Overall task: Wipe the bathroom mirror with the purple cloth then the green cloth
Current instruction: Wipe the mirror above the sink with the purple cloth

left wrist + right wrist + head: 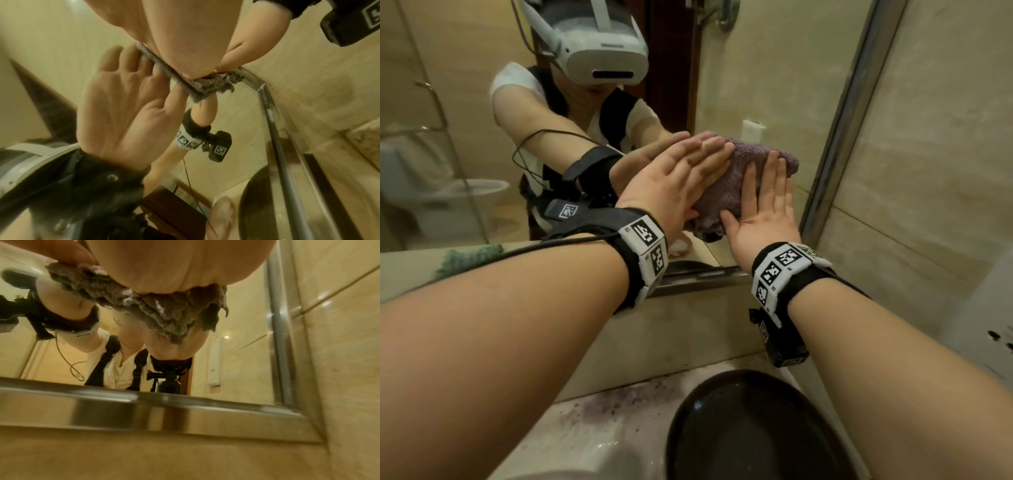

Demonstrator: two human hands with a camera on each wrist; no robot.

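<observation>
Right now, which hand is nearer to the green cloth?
Left. The left hand presses the purple cloth on the mirror, on the side toward the green cloth lying lower left. The right hand presses farther right.

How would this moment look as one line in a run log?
stage: purple wipe | both hands flat on purple cloth against mirror | green cloth unused

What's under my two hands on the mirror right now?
The purple cloth, pressed flat to the mirror by the left hand and right hand. The glass behind the cloth is covered.
</observation>
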